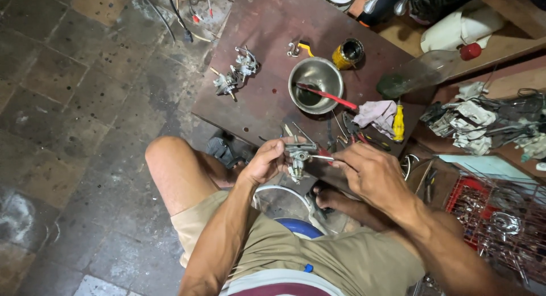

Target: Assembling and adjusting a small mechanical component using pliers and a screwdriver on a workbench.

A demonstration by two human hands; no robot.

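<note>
Small metal carburettor (298,157), grasped by left hand (266,162) off table (256,97) near edge; right hand (367,171) pinching a red-handled screwdriver (322,157) against it.

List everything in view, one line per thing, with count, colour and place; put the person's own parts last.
carburetor: 1, grey metal, held in the left hand over the board's near edge
screwdriver: 1, metal shaft, red handle, in the right hand, tip at the carburetor
spare carburetors: 2, grey, left part of the board
bowl: 1, steel, middle of the board
red tool: 1, lying in the bowl
can: 1, yellow, behind the bowl
rag: 1, pinkish, right of the bowl
yellow screwdriver: 1, beside the rag
board: 1, brown, on the floor
crate: 1, red, far right
left hand: 1, gripping the carburetor
right hand: 1, gripping the screwdriver
</note>
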